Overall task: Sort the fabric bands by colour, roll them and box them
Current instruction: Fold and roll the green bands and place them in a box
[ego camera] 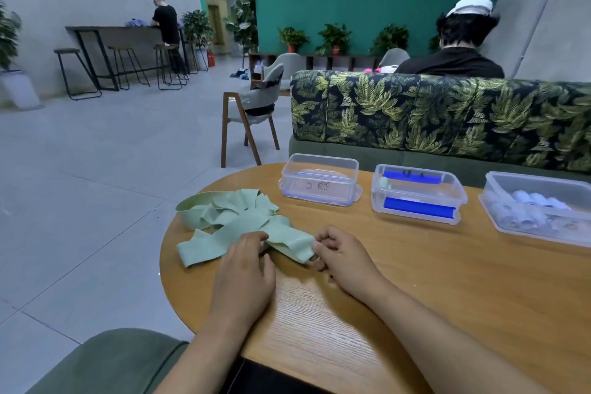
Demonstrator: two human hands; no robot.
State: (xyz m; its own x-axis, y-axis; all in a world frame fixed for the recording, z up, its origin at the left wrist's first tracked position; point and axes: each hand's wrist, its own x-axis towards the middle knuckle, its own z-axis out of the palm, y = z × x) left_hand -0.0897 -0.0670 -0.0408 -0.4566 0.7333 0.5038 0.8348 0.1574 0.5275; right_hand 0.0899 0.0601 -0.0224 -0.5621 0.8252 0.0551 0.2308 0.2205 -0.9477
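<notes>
From the head camera, a round wooden table (415,281) stood before the seated person. A loose pile (230,211) of pale green bands lay tangled at its left edge. One band (289,241) ran out of the pile toward the middle of the table, and both hands were on it.

The left hand (246,269) lay knuckles up, its fingers curled down onto the band where it left the pile. The right hand (342,256) pinched the band's free end between thumb and bent fingers, close to the tabletop. The two hands were near each other, with a short stretch of band between them.

Three clear plastic boxes stood in a row along the far side of the table, all without lids on top. The left box (319,179) sat on what looked like its own lid, and I could see nothing inside it. The middle box (415,193) showed blue clip bars at its front and back, and a small green roll (383,183) stood in its left corner. The right box (540,208), partly cut off by the frame, held several pale rolls (527,205) lying side by side.

Behind the table ran a leaf-patterned sofa (447,109), and a person (454,51) in a black top and white cap sat beyond it, back turned. A wooden chair (252,105) stood to the sofa's left. Far off, another person stood at a high counter (112,30) with stools.
</notes>
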